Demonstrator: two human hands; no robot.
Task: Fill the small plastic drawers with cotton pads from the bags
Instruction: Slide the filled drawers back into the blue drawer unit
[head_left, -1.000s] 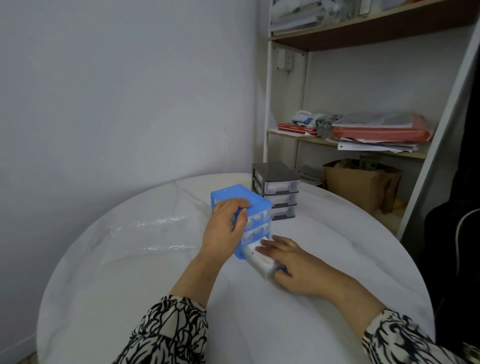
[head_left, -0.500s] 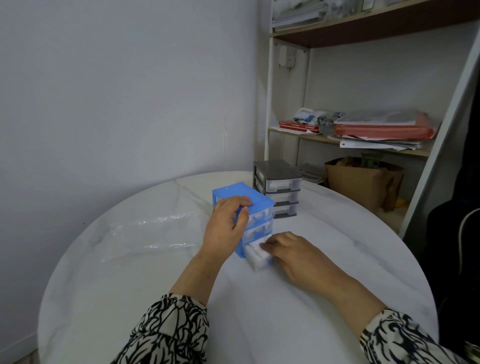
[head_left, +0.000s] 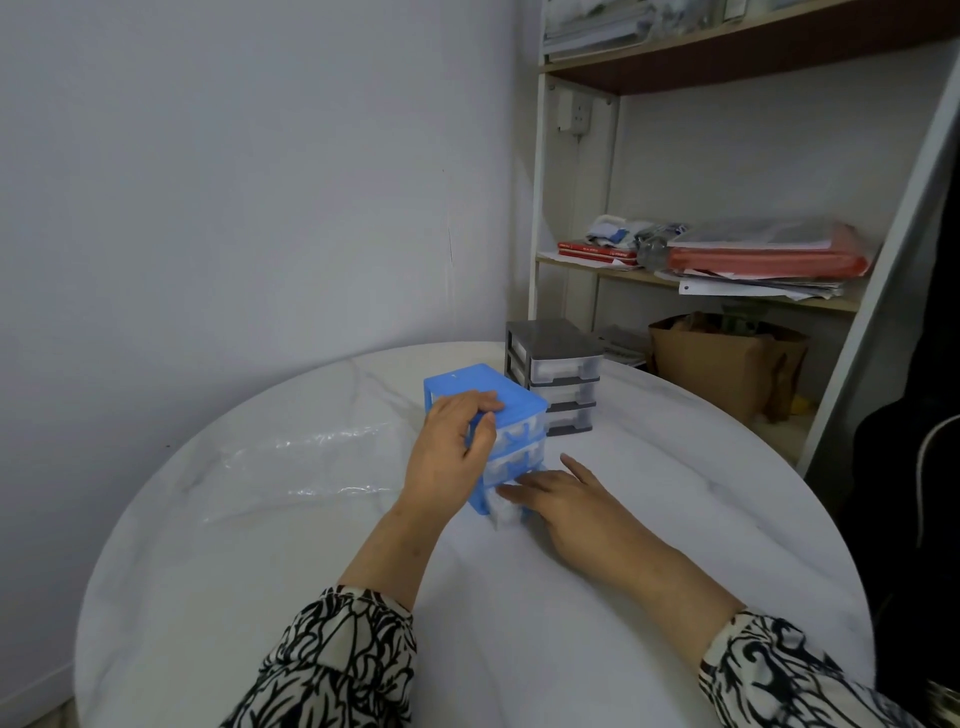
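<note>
Bracing light blue drawer unit (head_left: 485, 410) with curled left hand (head_left: 452, 447); flat, straight-fingered right hand (head_left: 566, 501) pressing slick bottom drawer (head_left: 506, 512) front.

Red books (head_left: 597, 250) on the shelf: pale lettering along the spines, too small and blurred to read.
Loose papers (head_left: 753, 288) under the orange folder: print cannot be made out.
Blue drawer unit (head_left: 485, 389): no label or brand legible.
Grey drawer unit (head_left: 553, 353): no label or brand legible.
Cardboard box (head_left: 717, 364): no lettering legible.
Overall: no text, number or sign can be read anywhere in view.
</note>
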